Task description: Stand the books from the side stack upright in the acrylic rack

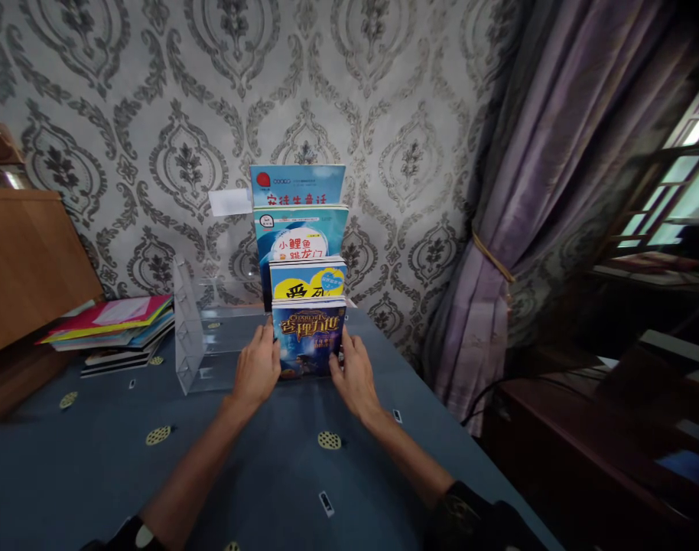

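Both my hands are on a dark blue book (309, 337) with gold lettering, the lowest and frontmost in a tiered clear acrylic stand (223, 360). My left hand (258, 366) grips its left edge, fingers behind and thumb at the front. On the right edge, my right hand (354, 373) holds it the same way. Rising behind in steps are a blue and yellow book (308, 280), a teal book (301, 229) with a white oval on its cover, and a light blue book (297, 184) at the top. The stand's left part holds no books.
A stack of folders and books (120, 329) lies at left beside a wooden cabinet (34, 268). The dark patterned tabletop (258, 474) meets a papered wall. A purple curtain (487, 306) hangs past its right edge, near a dark desk (584, 428) with a cable.
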Available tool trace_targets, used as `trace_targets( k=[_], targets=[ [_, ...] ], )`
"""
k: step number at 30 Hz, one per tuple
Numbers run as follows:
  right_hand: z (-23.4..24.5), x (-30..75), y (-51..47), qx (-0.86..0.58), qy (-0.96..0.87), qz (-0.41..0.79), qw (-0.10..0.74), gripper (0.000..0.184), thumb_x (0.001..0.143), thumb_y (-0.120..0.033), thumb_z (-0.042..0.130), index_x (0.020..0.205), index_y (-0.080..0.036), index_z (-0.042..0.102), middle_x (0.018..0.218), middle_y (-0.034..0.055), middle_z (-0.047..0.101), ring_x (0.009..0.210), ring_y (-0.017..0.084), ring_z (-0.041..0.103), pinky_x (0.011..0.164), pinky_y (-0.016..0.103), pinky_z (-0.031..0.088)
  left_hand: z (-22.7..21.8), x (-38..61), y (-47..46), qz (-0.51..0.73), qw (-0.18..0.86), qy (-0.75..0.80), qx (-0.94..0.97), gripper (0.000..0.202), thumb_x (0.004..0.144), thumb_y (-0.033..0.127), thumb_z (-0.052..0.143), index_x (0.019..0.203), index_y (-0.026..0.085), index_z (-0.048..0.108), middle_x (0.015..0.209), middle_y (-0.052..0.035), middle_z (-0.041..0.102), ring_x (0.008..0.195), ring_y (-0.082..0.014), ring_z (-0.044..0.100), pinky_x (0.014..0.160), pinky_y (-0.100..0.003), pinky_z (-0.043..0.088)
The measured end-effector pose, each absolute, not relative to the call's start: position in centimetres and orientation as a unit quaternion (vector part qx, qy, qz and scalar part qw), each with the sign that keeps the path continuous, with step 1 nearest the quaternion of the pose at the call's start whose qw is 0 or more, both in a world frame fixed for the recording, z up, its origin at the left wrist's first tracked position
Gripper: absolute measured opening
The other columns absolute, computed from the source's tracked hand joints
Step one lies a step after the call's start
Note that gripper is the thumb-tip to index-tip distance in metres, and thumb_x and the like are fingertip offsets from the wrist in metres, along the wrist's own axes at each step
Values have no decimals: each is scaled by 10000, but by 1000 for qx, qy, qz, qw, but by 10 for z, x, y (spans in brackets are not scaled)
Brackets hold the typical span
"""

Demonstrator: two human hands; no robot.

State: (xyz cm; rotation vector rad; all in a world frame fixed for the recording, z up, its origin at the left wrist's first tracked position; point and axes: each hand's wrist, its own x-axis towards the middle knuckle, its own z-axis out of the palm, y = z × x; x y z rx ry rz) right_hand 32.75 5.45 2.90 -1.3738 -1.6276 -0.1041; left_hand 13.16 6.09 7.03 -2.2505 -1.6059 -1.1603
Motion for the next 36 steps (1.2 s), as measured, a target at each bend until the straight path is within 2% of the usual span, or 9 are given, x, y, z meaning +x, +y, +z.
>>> trace_targets(
  k=[6, 10, 14, 18, 22, 26, 30, 33, 36],
  targets=[
    [33, 330, 52, -564, -668, -4, 486, 501, 871, -193, 451, 1371, -212, 479, 940, 63, 526, 871, 250, 562, 823, 420, 523, 68, 132, 61, -381, 74, -543, -744, 408, 971, 146, 394, 1372, 207, 438, 1173, -120, 634, 986, -275, 667, 861, -397, 531],
    [34, 328, 49, -575, -660, 10, 484, 403, 880, -207, 436, 1270, -184, 534, 951, 76, 545, 891, 251, 571, 840, 415, 519, 68, 133, 60, -375, 74, -549, -743, 421, 969, 140, 402, 1387, 184, 433, 1150, -125, 639, 991, -273, 669, 859, -384, 537],
    [32, 326, 47, -579, -657, 14, 484, 357, 870, -211, 427, 1193, -171, 575, 951, 96, 568, 907, 270, 581, 838, 434, 527, 69, 134, 60, -380, 74, -553, -738, 440, 963, 136, 413, 1397, 209, 440, 1148, -118, 642, 999, -272, 675, 860, -380, 543],
    [26, 326, 46, -572, -659, 25, 488, 433, 856, -218, 426, 1262, -150, 560, 994, 123, 611, 949, 296, 602, 849, 471, 540, 68, 134, 60, -368, 55, -559, -741, 468, 964, 134, 395, 1424, 212, 430, 1193, -128, 640, 1019, -275, 680, 874, -388, 547],
    [16, 330, 41, -546, -672, 25, 500, 503, 886, -295, 446, 1377, -192, 489, 1115, 131, 628, 1065, 307, 605, 962, 533, 503, 70, 122, 53, -324, 35, -555, -766, 499, 953, 129, 405, 1451, 161, 415, 1279, -163, 610, 1073, -272, 670, 902, -380, 542],
    [3, 337, 33, -539, -665, 60, 513, 530, 906, -421, 450, 1392, -213, 478, 1150, 132, 625, 1049, 301, 637, 899, 489, 556, 74, 81, 38, -309, 62, -513, -798, 466, 978, 199, 407, 1441, 162, 441, 1307, -148, 599, 1089, -254, 658, 888, -356, 548],
    [-10, 344, 19, -547, -668, 101, 494, 523, 899, -474, 448, 1349, -218, 527, 1181, 122, 646, 950, 265, 694, 826, 409, 593, 75, 11, 22, -329, 124, -485, -800, 381, 997, 191, 365, 1326, 198, 557, 1144, -88, 676, 993, -205, 679, 857, -313, 544],
    [-12, 344, 8, -546, -694, 122, 454, 501, 880, -486, 451, 1276, -216, 597, 1159, 112, 688, 959, 271, 712, 827, 397, 599, 75, -49, 23, -314, 168, -543, -760, 333, 989, 183, 374, 1200, 202, 630, 1066, -68, 700, 988, -190, 678, 875, -289, 528],
    [-8, 339, 2, -542, -721, 139, 410, 443, 874, -471, 460, 1180, -226, 667, 1096, 98, 727, 975, 270, 720, 827, 380, 604, 79, -103, 39, -253, 183, -661, -682, 315, 992, 196, 373, 1167, 216, 635, 1128, -54, 694, 1035, -181, 662, 912, -272, 510]
  ],
)
